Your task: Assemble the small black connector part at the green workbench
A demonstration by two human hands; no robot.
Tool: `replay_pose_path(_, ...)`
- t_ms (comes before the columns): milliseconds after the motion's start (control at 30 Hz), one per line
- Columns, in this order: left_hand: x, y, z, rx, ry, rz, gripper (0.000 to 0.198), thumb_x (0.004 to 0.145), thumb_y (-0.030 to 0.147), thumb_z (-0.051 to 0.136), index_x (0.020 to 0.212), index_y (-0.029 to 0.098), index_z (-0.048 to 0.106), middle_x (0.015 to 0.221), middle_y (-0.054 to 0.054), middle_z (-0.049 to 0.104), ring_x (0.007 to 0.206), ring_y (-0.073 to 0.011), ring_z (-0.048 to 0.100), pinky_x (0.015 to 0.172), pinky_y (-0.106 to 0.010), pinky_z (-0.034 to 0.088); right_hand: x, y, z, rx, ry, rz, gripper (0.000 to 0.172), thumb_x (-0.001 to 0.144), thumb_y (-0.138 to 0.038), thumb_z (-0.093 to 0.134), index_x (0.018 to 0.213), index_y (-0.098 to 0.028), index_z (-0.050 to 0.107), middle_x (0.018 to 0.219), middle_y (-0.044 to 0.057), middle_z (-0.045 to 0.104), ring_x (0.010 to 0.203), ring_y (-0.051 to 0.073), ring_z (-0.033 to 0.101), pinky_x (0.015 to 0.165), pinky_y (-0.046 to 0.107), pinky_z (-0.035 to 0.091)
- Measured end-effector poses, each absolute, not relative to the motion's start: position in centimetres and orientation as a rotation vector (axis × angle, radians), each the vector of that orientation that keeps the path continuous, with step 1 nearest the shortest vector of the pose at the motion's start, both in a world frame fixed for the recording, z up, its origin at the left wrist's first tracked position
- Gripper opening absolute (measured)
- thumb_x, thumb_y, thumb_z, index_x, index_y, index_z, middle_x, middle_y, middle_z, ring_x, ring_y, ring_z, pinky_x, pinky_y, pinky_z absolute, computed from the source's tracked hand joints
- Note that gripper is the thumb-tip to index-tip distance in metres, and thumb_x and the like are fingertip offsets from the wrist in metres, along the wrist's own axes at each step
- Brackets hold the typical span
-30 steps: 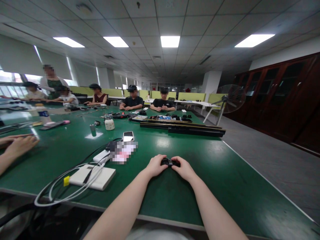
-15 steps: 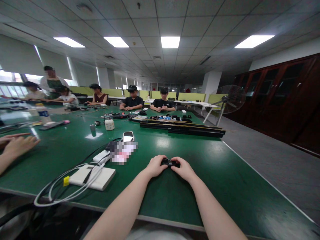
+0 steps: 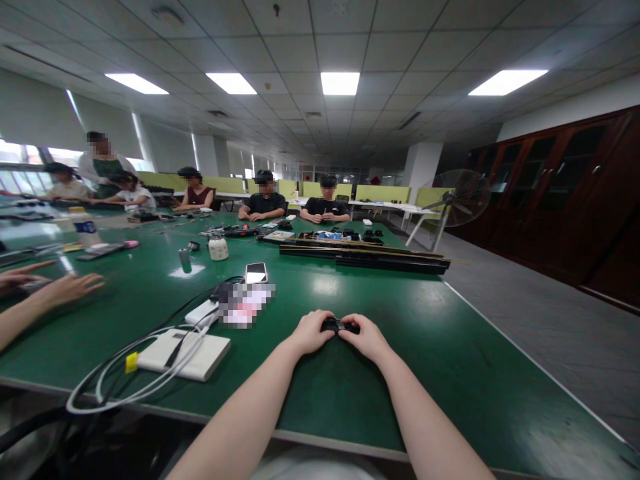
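Note:
A small black object (image 3: 338, 325) rests at the green tabletop (image 3: 350, 393), between my two hands. My left hand (image 3: 314, 331) grips its left end, with fingers curled over the far side and the thumb in front. From the right, my right hand (image 3: 364, 335) holds the other end in the same way. Both thumbs are near the object's middle. Its ends are hidden under my fingers, and its details are too small to make out.
Left of my arms lie a white power bank (image 3: 185, 353) with looped cables, and a phone (image 3: 257, 273). Long black bars (image 3: 365, 259) lie farther back. A co-worker's hand (image 3: 70, 290) is at the left, near a bottle (image 3: 86, 227).
The co-worker's hand at the left has moved to the right, its fingers more spread. My right thumb has shifted slightly left on the black object; my left hand looks unmoved.

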State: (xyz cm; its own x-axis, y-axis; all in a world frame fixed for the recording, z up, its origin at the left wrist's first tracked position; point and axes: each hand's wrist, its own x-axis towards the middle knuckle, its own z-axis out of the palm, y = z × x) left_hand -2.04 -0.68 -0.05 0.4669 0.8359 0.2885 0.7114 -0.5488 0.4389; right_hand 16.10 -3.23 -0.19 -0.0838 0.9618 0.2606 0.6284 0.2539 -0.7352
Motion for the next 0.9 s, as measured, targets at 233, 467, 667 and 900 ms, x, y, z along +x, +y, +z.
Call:
replay_pose_path(233,-2.01,-0.73,-0.16,2.472,1.320,0.687,0.039,0.076,0.027,0.056,0.115,0.021,0.054,0.111,-0.006,0.061,0.103,-0.0237,0.055,0.090,-0.035,0.042,16.09,-3.25,-0.15,-1.467,-1.799,0.555,0.022,0.067,-0.030,0.061,0.087,-0.022,0.064,0.089,0.002,0.064,0.085,0.018,0.057,0.080,0.032,0.044)
replay_pose_path(467,-1.95,-0.67,-0.23,2.462,1.348,0.682,0.046,0.076,0.030,0.056,0.121,0.018,0.051,0.115,-0.008,0.059,0.106,-0.0249,0.053,0.092,-0.036,0.041,15.87,-3.44,0.11,-1.465,-1.799,0.541,0.021,0.067,-0.027,0.062,0.086,-0.019,0.064,0.090,0.004,0.065,0.086,0.018,0.058,0.080,0.031,0.045)
replay_pose_path(667,-1.96,-0.73,-0.11,2.484,1.333,0.674,0.039,0.076,0.030,0.057,0.114,0.020,0.055,0.110,-0.007,0.061,0.102,-0.0243,0.056,0.089,-0.035,0.043,15.88,-3.43,0.16,-1.453,-1.825,0.520,0.018,0.069,-0.024,0.061,0.086,-0.018,0.064,0.090,0.005,0.064,0.086,0.018,0.059,0.079,0.031,0.045)
replay_pose_path(900,-1.97,-0.63,-0.20,2.466,1.347,0.677,0.039,0.078,0.034,0.055,0.115,0.022,0.055,0.111,-0.006,0.061,0.103,-0.0238,0.055,0.091,-0.035,0.042,15.90,-3.37,0.10,-1.464,-1.815,0.520,0.017,0.069,-0.023,0.061,0.086,-0.019,0.064,0.089,0.004,0.064,0.086,0.018,0.059,0.079,0.030,0.045)
